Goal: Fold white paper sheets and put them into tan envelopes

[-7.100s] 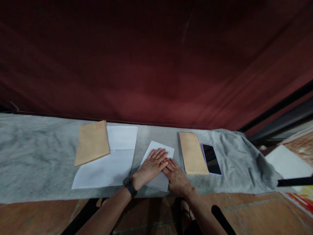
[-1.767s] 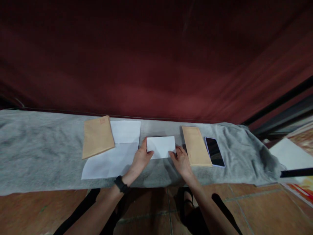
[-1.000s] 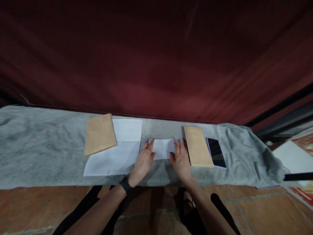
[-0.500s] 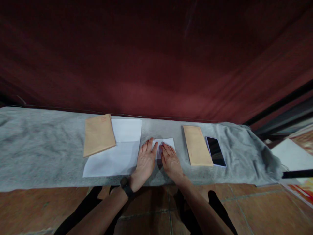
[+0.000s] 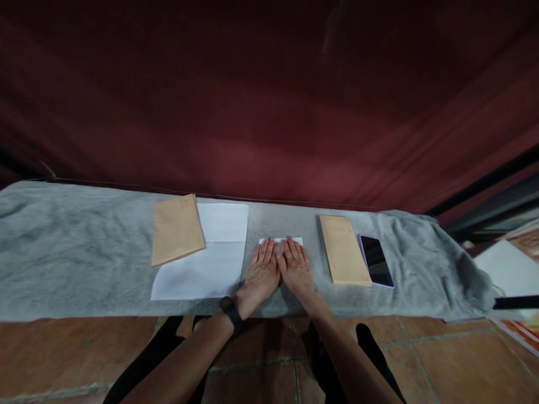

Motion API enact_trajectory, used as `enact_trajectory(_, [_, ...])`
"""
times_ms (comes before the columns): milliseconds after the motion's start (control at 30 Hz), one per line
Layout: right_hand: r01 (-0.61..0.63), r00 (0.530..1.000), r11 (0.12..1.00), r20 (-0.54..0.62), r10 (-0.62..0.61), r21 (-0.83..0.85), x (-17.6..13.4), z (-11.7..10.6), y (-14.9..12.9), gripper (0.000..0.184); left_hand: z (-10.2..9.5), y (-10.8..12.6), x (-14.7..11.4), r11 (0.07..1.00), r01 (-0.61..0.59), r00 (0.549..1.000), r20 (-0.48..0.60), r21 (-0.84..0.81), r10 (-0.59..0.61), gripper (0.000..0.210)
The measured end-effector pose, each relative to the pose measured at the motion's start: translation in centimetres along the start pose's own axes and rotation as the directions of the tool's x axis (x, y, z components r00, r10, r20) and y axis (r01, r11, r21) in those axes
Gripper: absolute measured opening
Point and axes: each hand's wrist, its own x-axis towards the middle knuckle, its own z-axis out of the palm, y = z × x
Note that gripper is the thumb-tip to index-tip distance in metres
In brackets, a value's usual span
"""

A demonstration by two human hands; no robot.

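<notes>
A small piece of white paper [image 5: 298, 240], which looks folded, lies on the grey cloth, mostly covered by my hands. My left hand [image 5: 263, 275] rests flat on its left part, fingers stretched out and pointing away from me. On the right part lies my right hand [image 5: 296, 271], also flat with fingers extended. The thumbs meet or nearly meet in the middle. To the left are larger white sheets [image 5: 197, 283] with a crease across them, and brown envelopes [image 5: 177, 230] overlap their left side. Another stack of brown envelopes [image 5: 345, 249] lies right of my right hand.
A phone [image 5: 376, 261] in a pale purple case touches the right-hand envelopes. The grey cloth [image 5: 76, 252] covers a long narrow surface, with a dark red wall [image 5: 269, 123] behind it. Tiled floor [image 5: 463, 353] shows in front; papers [image 5: 511, 269] and a dark bar stand at far right.
Both hands have slid closer together and flattened over the small paper, covering more of it. The whole view has shifted slightly; the envelopes, sheets and phone stay in place.
</notes>
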Motion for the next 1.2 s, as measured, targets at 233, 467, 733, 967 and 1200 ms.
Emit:
enact_trajectory(233, [-0.062,0.997,0.998,-0.041,0.060,-0.028,0.5,0.4,1.3,0.056,-0.2,0.1,0.0,0.999,0.023,0.999,-0.036,-0.027,-0.024,0.059])
enact_trajectory(467, [-0.064,0.989,0.997,-0.137,0.058,-0.040,0.5,0.9,2.1,0.058,-0.9,-0.2,-0.3,0.998,0.037,0.999,-0.036,-0.040,-0.039,0.061])
enact_trajectory(733, [-0.105,0.983,0.993,-0.154,0.097,-0.045,0.2,0.7,2.8,0.060,-0.9,-0.6,-0.7,0.998,0.038,0.997,-0.063,-0.052,-0.041,0.072])
enact_trajectory(967, [-0.129,0.982,0.989,-0.149,0.118,-0.068,0.0,0.6,3.1,0.062,-1.4,-1.1,-0.9,0.999,0.022,1.000,-0.014,-0.028,-0.023,0.076])
enact_trajectory(1200, [-0.176,0.980,0.971,-0.117,0.159,-0.159,-0.2,0.5,3.1,0.063,-1.5,-1.5,-0.9,1.000,0.000,1.000,0.020,0.024,0.000,0.071])
